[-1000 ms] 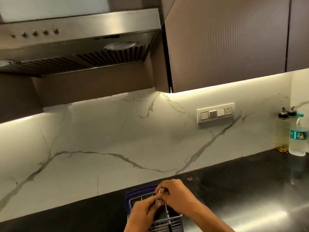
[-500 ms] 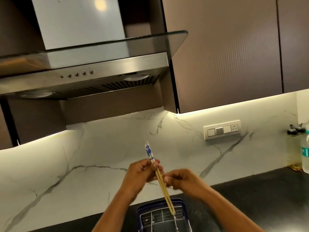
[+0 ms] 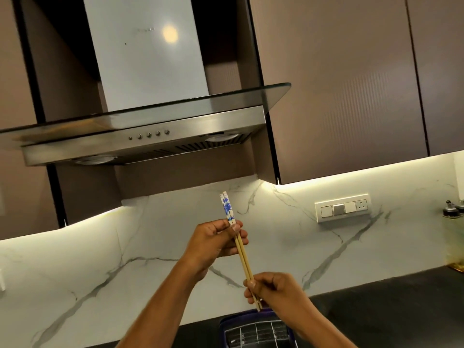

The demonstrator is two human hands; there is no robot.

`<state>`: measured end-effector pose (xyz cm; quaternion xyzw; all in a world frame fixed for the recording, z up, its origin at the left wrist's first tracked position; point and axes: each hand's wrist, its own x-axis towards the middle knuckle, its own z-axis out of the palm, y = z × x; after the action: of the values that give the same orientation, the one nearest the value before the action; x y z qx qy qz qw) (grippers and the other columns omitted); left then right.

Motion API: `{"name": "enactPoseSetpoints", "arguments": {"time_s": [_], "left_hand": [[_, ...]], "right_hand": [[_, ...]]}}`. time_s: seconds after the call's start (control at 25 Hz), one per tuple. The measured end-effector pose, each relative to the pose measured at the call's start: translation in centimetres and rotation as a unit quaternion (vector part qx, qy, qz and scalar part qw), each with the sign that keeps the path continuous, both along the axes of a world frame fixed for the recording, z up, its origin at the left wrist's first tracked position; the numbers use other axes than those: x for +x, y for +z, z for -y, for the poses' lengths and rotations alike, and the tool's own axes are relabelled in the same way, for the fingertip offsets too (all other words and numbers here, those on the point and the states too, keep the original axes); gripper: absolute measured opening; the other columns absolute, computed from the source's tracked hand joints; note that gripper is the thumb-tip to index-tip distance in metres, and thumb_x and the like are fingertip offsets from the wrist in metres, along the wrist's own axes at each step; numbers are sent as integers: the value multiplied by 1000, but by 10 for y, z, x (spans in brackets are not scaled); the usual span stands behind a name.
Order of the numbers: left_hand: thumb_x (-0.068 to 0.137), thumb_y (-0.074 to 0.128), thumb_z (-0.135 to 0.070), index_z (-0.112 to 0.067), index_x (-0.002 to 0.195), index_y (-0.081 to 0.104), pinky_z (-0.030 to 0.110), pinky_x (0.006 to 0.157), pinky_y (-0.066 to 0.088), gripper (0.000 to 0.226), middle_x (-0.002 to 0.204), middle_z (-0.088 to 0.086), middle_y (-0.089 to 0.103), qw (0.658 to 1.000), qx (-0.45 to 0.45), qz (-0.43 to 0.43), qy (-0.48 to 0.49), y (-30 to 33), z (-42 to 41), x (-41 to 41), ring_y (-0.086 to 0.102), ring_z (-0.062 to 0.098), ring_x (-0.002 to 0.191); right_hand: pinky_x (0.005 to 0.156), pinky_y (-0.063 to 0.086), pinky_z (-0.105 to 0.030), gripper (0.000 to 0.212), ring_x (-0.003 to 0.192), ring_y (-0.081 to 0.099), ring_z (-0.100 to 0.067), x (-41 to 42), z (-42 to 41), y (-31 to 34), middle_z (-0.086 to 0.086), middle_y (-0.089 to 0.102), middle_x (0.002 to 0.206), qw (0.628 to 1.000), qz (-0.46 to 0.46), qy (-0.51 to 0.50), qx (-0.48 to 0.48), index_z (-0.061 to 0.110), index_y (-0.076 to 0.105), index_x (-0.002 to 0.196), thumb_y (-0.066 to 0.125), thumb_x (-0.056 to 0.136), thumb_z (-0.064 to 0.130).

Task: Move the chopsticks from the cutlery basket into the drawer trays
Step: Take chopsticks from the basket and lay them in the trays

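Observation:
A pair of wooden chopsticks [image 3: 241, 254] with blue-and-white patterned tops is held up in front of the marble wall, tilted with the tops up and left. My left hand [image 3: 213, 243] pinches them just below the patterned part. My right hand [image 3: 273, 288] grips them near the thin tips. Directly below, at the bottom edge, sits the dark blue cutlery basket [image 3: 256, 330] with a white grid inside; only its far part shows. No drawer or tray is in view.
A steel chimney hood [image 3: 140, 136] hangs above left, brown wall cabinets [image 3: 339, 96] to the right. A switch plate [image 3: 342, 207] is on the marble backsplash. Dark bottle tops [image 3: 453, 209] stand at the far right on the black counter [image 3: 389, 305].
The chopsticks came up out of the basket and now hang clear above it. My right hand slid down to their tips. The view tilted upward.

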<state>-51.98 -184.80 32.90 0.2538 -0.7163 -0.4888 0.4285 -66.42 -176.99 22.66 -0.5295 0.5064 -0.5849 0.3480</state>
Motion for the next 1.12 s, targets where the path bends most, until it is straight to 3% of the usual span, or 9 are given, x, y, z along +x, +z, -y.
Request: {"name": "enactPoseSetpoints", "arguments": {"time_s": [0.2,0.32,0.44,0.6,0.72,0.84,1.0,1.12], "left_hand": [[94,62,-15,-7,107,71,33,78,62,18,94,14,78,998,53,41,-16,-59,-21,8,76,25,88],[94,62,-11,-5,108,71,29,75,63,18,96,15,78,989,136,59,-16,-133,-45,17,76,24,89],[94,61,-10,-4,109,70,31,75,63,18,99,19,76,969,235,75,-27,-222,-72,30,76,27,88],[95,61,-9,0,111,67,33,77,63,20,96,19,74,936,331,117,-12,-340,-112,47,74,24,86],[95,61,-16,-8,109,69,29,84,60,18,99,12,77,927,336,163,-1,-400,-136,62,75,18,91],[95,60,-16,-7,108,70,21,77,59,19,98,12,76,912,373,172,-1,-443,-153,72,75,18,89],[96,59,-17,-11,110,71,27,82,60,20,99,6,78,888,425,176,-5,-476,-165,85,75,15,91],[96,58,-20,-14,107,71,24,77,59,17,100,5,78,870,455,190,-29,-486,-169,98,75,15,92]], "right_hand": [[80,61,-34,16,85,72,-24,18,-19,-43,-4,77,87,999,-32,-33,15,21,77,89,63,94,18],[72,56,-31,15,72,69,-13,24,-44,-103,-1,76,80,995,-34,-5,90,22,78,87,65,93,19],[67,56,-35,16,64,64,-14,40,-79,-175,-2,71,68,984,-29,-39,169,16,78,81,66,91,19],[73,60,-31,14,73,71,-13,78,-132,-265,-1,74,77,949,-47,-70,305,24,75,85,63,93,25],[78,61,-36,15,75,71,-11,94,-159,-306,-1,74,80,926,-41,-46,372,26,72,85,60,94,28],[78,61,-38,17,76,72,-11,102,-170,-336,2,75,81,904,-71,-46,419,31,72,84,59,94,30],[76,62,-42,17,76,74,-13,111,-171,-362,2,77,80,885,-83,-40,456,26,78,84,63,93,24],[76,62,-42,15,77,75,-16,118,-172,-372,-2,78,82,864,-105,-27,492,23,77,83,65,91,22]]}}
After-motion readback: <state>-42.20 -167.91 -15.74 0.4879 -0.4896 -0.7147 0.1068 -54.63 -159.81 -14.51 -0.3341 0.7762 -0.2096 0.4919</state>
